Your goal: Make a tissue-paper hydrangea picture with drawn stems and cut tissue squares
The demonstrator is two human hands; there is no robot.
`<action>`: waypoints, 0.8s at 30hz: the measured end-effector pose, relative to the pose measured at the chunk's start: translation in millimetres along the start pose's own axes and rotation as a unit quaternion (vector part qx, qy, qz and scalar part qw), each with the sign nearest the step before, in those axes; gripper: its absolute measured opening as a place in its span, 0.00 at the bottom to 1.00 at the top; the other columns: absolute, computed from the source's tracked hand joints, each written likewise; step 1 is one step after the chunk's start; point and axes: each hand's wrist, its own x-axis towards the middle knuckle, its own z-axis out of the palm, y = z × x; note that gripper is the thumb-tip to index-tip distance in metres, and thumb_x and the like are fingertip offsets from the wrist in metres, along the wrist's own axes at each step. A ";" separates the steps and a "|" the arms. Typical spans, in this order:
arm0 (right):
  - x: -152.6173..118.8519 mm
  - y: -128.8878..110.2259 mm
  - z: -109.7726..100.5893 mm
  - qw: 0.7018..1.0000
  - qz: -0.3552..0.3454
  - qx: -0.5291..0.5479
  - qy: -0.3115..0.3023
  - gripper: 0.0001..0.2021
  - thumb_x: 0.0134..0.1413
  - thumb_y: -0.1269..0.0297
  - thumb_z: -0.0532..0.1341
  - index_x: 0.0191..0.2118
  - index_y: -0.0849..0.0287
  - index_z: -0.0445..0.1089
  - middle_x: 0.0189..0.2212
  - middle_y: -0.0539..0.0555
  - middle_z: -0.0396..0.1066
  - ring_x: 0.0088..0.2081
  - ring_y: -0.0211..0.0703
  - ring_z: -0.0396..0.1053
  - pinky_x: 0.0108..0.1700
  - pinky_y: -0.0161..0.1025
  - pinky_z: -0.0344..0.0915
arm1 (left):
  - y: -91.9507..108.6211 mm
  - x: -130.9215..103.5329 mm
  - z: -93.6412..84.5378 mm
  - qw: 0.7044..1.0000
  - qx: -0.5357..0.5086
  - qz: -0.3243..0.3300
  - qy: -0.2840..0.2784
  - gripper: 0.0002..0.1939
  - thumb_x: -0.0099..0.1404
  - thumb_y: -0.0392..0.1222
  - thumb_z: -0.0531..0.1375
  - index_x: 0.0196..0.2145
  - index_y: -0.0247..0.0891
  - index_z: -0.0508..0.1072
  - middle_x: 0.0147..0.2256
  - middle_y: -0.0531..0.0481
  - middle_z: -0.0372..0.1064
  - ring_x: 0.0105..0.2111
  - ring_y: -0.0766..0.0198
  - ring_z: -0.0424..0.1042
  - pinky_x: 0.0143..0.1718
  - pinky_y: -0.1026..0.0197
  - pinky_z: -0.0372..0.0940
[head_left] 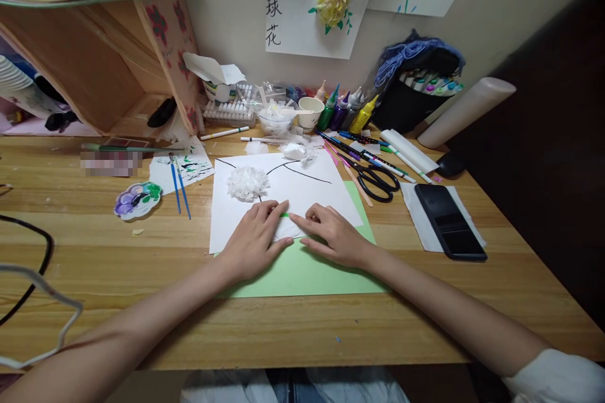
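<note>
A white sheet (pixel 326 198) with black drawn lines lies over a light green sheet (pixel 307 274). A fluffy white paper flower (pixel 247 184) sits on its left part. My left hand (pixel 253 236) rests flat on the white sheet just below the flower, fingers stretched out and thumb apart. To its right, my right hand (pixel 335 236) has its index finger extended and touching the paper, thumb apart. Between the two index fingertips shows a small bright green strip (pixel 284 215); its ends are hidden by my fingers. Neither hand grips anything that I can see.
Black scissors (pixel 378 182) and pens lie right of the sheet. Further right is a phone (pixel 449 220). Paint bottles (pixel 340 110) and a paper cup (pixel 311 112) stand behind. At left are two blue brushes (pixel 179 189) and a paint palette (pixel 137 200).
</note>
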 end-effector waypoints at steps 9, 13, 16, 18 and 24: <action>2.6 -0.4 1.6 0.998 -0.009 -0.055 -0.011 0.25 0.61 0.52 0.48 0.60 0.58 0.56 0.36 0.58 0.63 0.36 0.44 0.59 0.38 0.40 0.55 | 0.1 -0.1 0.3 1.000 -0.003 0.000 0.004 0.30 0.65 0.55 0.49 0.61 0.39 0.52 0.53 0.41 0.56 0.53 0.52 0.55 0.55 0.47 0.54; 2.7 1.4 3.9 0.996 -0.037 -0.078 -0.011 0.24 0.61 0.52 0.48 0.58 0.59 0.60 0.34 0.57 0.63 0.34 0.43 0.59 0.37 0.39 0.53 | -0.3 0.0 0.9 1.000 0.002 -0.002 0.003 0.30 0.65 0.55 0.49 0.60 0.38 0.52 0.53 0.41 0.56 0.53 0.52 0.54 0.55 0.47 0.54; 2.7 1.9 4.5 0.995 -0.050 -0.090 -0.007 0.25 0.61 0.52 0.48 0.59 0.61 0.58 0.33 0.56 0.64 0.33 0.43 0.58 0.36 0.39 0.53 | -0.7 -0.3 1.7 1.000 -0.001 -0.001 0.005 0.30 0.65 0.55 0.49 0.60 0.39 0.52 0.53 0.41 0.56 0.52 0.52 0.55 0.54 0.47 0.55; 2.2 1.9 4.4 0.994 -0.060 -0.092 -0.004 0.24 0.62 0.53 0.47 0.59 0.60 0.58 0.33 0.56 0.64 0.33 0.43 0.59 0.36 0.39 0.53 | -0.8 -0.6 2.1 1.000 -0.006 -0.002 0.006 0.30 0.65 0.54 0.50 0.60 0.40 0.52 0.53 0.42 0.56 0.52 0.52 0.55 0.54 0.47 0.55; 0.9 1.1 4.0 0.993 -0.073 -0.093 -0.002 0.24 0.62 0.54 0.48 0.59 0.60 0.58 0.32 0.55 0.64 0.33 0.42 0.59 0.38 0.40 0.53 | -1.1 -0.8 -1.5 0.999 -0.042 -0.009 0.004 0.28 0.65 0.53 0.49 0.59 0.40 0.54 0.52 0.43 0.56 0.51 0.53 0.56 0.54 0.48 0.55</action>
